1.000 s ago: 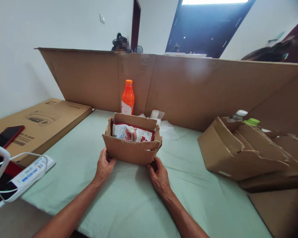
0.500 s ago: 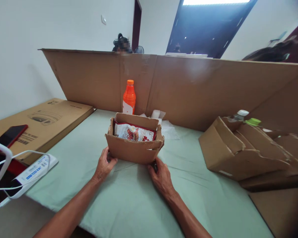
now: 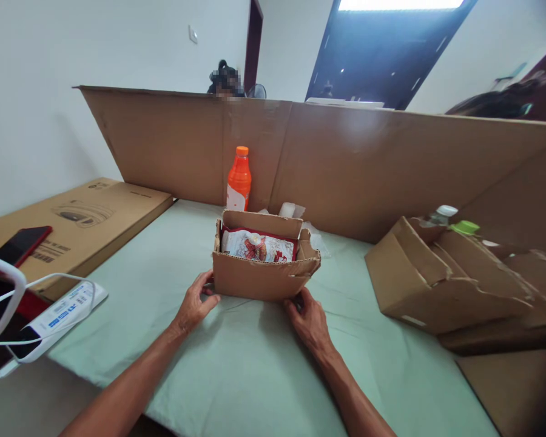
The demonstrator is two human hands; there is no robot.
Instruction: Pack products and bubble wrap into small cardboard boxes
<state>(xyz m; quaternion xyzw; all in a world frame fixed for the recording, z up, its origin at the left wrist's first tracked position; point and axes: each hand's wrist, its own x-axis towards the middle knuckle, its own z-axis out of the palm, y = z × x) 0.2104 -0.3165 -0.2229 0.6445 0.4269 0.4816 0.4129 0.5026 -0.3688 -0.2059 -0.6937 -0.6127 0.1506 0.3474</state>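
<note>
A small open cardboard box (image 3: pixel 255 280) stands on the green cloth, its front wall facing me. Inside it lies a white and red printed packet (image 3: pixel 259 246). My left hand (image 3: pixel 195 306) is at the box's lower left corner, fingers curled against the side wall and thumb near the bottom front edge. At the lower right corner, my right hand (image 3: pixel 310 321) grips the box with bent fingers; their tips are partly hidden by it. Behind the box stands an orange bottle (image 3: pixel 239 179) with an orange cap.
A large cardboard panel (image 3: pixel 346 164) walls off the back. Divided cardboard boxes (image 3: pixel 409 282) holding bottles stand on the right. On the left lie a flat carton (image 3: pixel 113 233), a phone (image 3: pixel 16 246) and a white power strip (image 3: pixel 68 318) with cables. Clear plastic (image 3: pixel 316 237) lies behind the box.
The small box with its packet has shifted to the right. Both my hands have moved slightly right with it, staying at its lower corners.
</note>
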